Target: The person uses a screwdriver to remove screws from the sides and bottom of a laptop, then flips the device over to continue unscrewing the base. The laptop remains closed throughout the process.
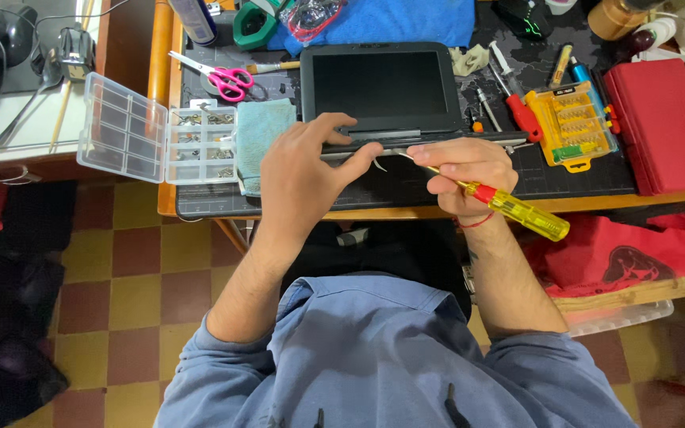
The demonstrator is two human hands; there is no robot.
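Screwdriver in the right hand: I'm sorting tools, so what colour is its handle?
The screwdriver handle is clear yellow with a red collar, seen in the head view.

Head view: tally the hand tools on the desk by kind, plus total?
Screwdrivers: 3 — yellow-and-red-handled one in the right hand, red-handled one, small orange-tipped one
Pink-handled scissors: 1
Yellow bit-set case: 1
Total: 5
The left hand steadies the small dark laptop.

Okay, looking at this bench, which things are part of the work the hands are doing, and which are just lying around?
In use:
left hand steadying the small laptop
right hand holding the yellow-handled screwdriver
open clear parts box, apparently holding small parts

Lying about:
pink-handled scissors
red screwdriver
yellow bit set
red case
blue cloth
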